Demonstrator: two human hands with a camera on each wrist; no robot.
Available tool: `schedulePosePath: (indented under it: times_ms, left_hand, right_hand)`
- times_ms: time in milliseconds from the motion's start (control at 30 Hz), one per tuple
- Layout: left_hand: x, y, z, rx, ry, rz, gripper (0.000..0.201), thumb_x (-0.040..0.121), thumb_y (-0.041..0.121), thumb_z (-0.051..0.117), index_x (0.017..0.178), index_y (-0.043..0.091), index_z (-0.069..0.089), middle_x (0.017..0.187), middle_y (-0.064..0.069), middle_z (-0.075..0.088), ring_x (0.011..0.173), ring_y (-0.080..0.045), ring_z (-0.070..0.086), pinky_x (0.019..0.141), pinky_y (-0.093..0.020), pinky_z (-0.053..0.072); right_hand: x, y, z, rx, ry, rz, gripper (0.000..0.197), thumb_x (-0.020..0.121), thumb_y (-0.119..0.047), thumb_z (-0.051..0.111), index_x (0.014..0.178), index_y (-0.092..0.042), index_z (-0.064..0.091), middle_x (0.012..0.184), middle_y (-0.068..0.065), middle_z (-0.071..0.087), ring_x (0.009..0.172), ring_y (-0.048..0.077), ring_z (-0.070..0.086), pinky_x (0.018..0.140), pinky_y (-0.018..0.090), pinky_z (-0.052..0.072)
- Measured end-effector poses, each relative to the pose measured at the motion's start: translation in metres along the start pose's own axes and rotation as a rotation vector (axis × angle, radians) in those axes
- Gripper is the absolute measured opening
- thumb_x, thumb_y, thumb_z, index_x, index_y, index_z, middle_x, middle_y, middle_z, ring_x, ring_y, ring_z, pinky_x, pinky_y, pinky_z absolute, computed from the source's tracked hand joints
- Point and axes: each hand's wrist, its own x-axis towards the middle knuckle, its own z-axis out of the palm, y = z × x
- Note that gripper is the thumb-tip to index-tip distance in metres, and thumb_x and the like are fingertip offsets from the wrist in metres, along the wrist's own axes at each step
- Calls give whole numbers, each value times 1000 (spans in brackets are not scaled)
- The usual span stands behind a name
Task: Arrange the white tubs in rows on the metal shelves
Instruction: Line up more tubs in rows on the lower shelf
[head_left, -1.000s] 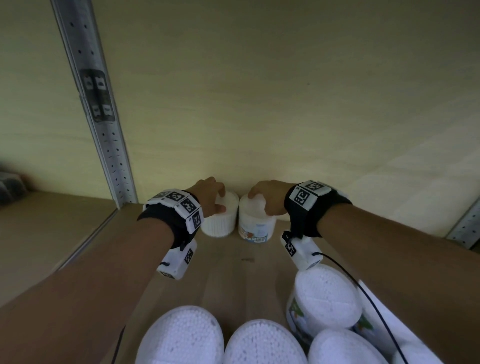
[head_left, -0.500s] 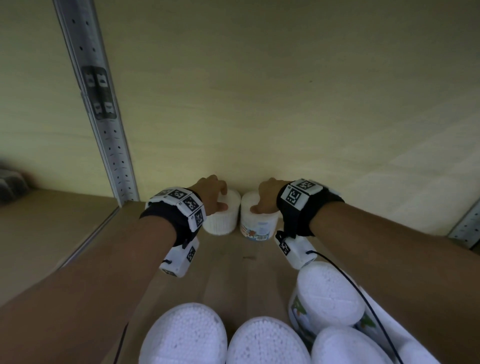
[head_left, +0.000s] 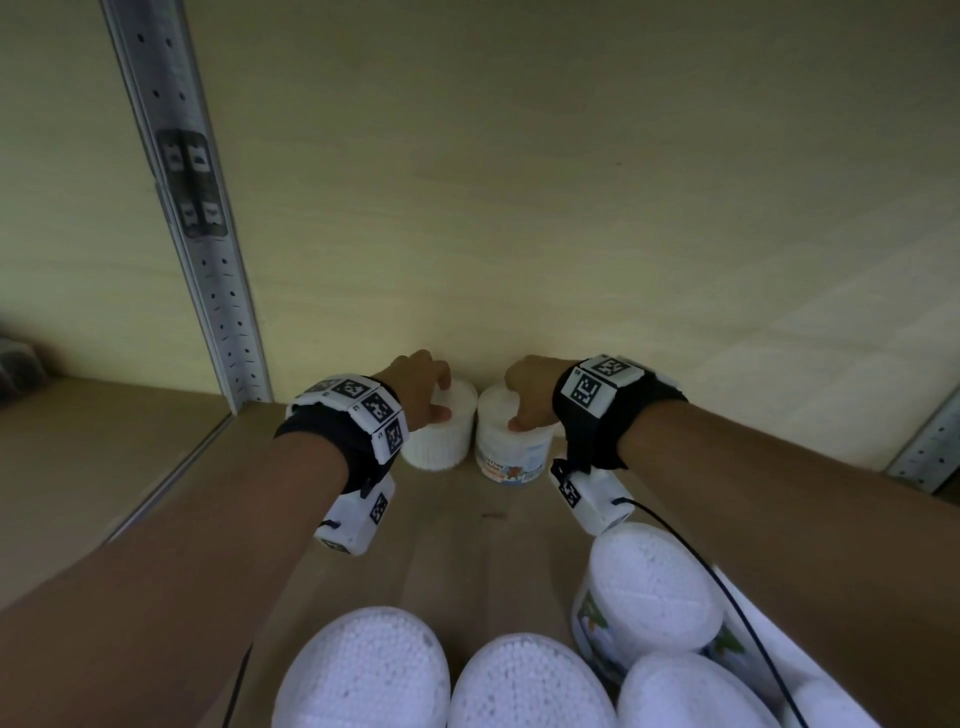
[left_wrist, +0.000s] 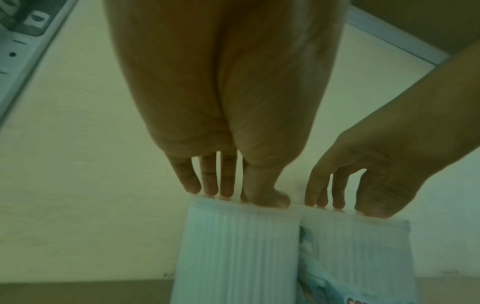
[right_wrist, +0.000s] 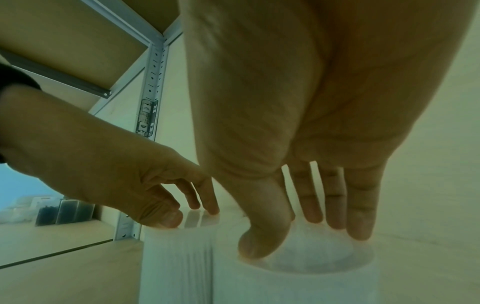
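Observation:
Two white tubs stand side by side against the back panel of the shelf. My left hand (head_left: 422, 397) sits on the plain left tub (head_left: 441, 444), its straight fingers and thumb touching the lid, as the left wrist view shows: left hand (left_wrist: 233, 195), left tub (left_wrist: 239, 257). My right hand (head_left: 524, 402) rests the same way on the labelled right tub (head_left: 511, 449). In the right wrist view the right hand (right_wrist: 298, 236) has its thumb on the near rim and its fingertips on the lid of the right tub (right_wrist: 298, 283).
Several more white tubs (head_left: 363, 670) crowd the near edge of the wooden shelf board (head_left: 467, 545), one of them tilted (head_left: 649, 603) under my right forearm. A perforated metal upright (head_left: 208, 260) stands at the left and another (head_left: 930, 457) at the right.
My right wrist has shifted slightly left and back. Both tubs stay where they were against the back panel.

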Motion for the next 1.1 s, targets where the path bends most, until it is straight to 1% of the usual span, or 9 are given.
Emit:
schedulePosePath:
  times_ms: [100, 167, 233, 400, 600, 767, 900, 967, 1100]
  left_hand:
    - [0, 0, 1, -6, 7, 0, 42, 93, 29, 57, 129, 10, 46, 133, -14, 39, 121, -33, 43, 98, -40, 38]
    - [0, 0, 1, -5, 12, 3, 42, 93, 29, 57, 129, 10, 46, 132, -14, 39, 121, -33, 43, 98, -40, 38]
    - [0, 0, 0, -6, 14, 3, 42, 93, 29, 57, 129, 10, 46, 132, -14, 39, 121, -32, 42, 98, -40, 38]
    - [0, 0, 1, -9, 24, 8, 42, 93, 28, 57, 129, 11, 46, 133, -14, 39, 122, -32, 42, 99, -40, 37]
    - [1, -1, 1, 5, 33, 20, 43, 92, 29, 58, 129, 11, 47, 132, -14, 41, 120, -32, 44, 99, -39, 38]
    - [1, -1, 1, 11, 36, 28, 43, 92, 28, 58, 129, 11, 47, 131, -14, 41, 118, -31, 46, 98, -38, 39]
    - [1, -1, 2, 10, 35, 28, 43, 92, 27, 59, 129, 11, 47, 131, -14, 42, 118, -31, 47, 98, -37, 38]
    - [0, -1, 2, 7, 27, 30, 43, 92, 25, 59, 131, 12, 47, 134, -13, 42, 120, -31, 47, 99, -36, 37]
    - [-2, -1, -6, 16, -27, 27, 44, 92, 17, 59, 134, 17, 46, 145, -9, 38, 131, -27, 42, 105, -33, 35]
  right_hand:
    - [-3, 1, -1, 16, 13, -29, 55, 88, -18, 63, 136, 3, 47, 140, 22, 48, 125, 37, 51, 104, 42, 45]
    - [-5, 1, -2, 23, 15, -59, 59, 88, -12, 62, 142, -3, 40, 146, 16, 41, 131, 33, 45, 104, 38, 41]
    - [-6, 3, -1, 36, 17, -79, 62, 87, -10, 63, 144, -7, 38, 149, 12, 37, 133, 30, 43, 104, 36, 40]
    - [-6, 9, 2, 58, 44, -117, 62, 85, -10, 65, 142, -13, 41, 147, 10, 39, 132, 28, 43, 104, 35, 40]
    - [-4, 12, 2, 61, 61, -145, 63, 83, -12, 68, 141, -14, 43, 143, 10, 45, 129, 28, 47, 104, 35, 41]
    - [-4, 12, 3, 25, 68, -154, 62, 85, -14, 67, 142, -13, 42, 148, 10, 39, 133, 28, 43, 106, 34, 39]
    - [-4, 12, 4, 33, 86, -156, 62, 84, -14, 68, 142, -13, 43, 148, 10, 39, 133, 28, 43, 104, 34, 39]
    - [-4, 11, 4, 33, 84, -154, 63, 84, -14, 68, 142, -13, 43, 148, 10, 39, 133, 28, 43, 103, 33, 39]
    - [-2, 11, 5, 34, 84, -142, 63, 83, -11, 67, 141, -14, 42, 147, 10, 40, 132, 29, 44, 102, 32, 39]
